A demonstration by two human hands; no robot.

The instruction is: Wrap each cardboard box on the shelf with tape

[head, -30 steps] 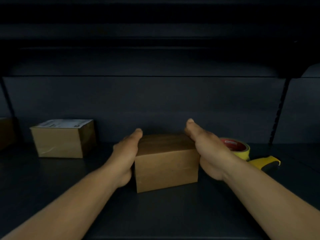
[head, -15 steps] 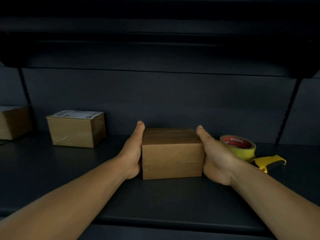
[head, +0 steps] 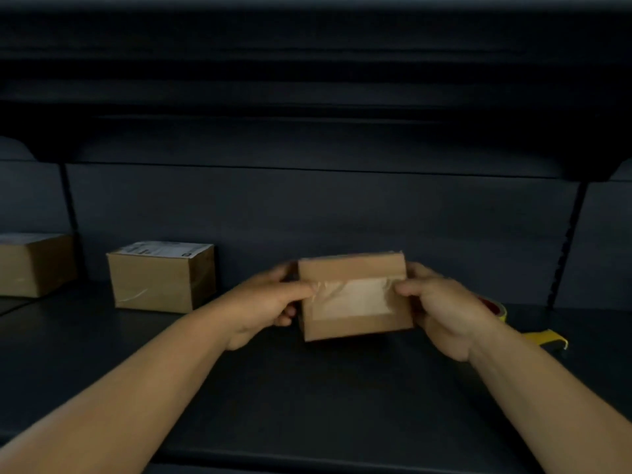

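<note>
A small brown cardboard box [head: 355,323] is lifted just above the dark shelf [head: 307,388] and tipped so a face with a pale strip of tape faces me. My left hand [head: 270,306] grips its left side, thumb on the taped face. My right hand [head: 441,309] grips its right side, thumb likewise on the tape. Behind my right hand, a yellow tape roll [head: 496,307] with a red core is mostly hidden. A yellow tape dispenser [head: 547,338] lies right of it.
A second cardboard box [head: 160,278] with a white label on top stands to the left on the shelf. A third box [head: 34,265] sits at the far left edge. An upper shelf hangs overhead, and upright brackets run along the back wall.
Both hands gripped the middle box, raised it off the shelf and tipped it, so a taped face now shows. Thumbs moved onto that face.
</note>
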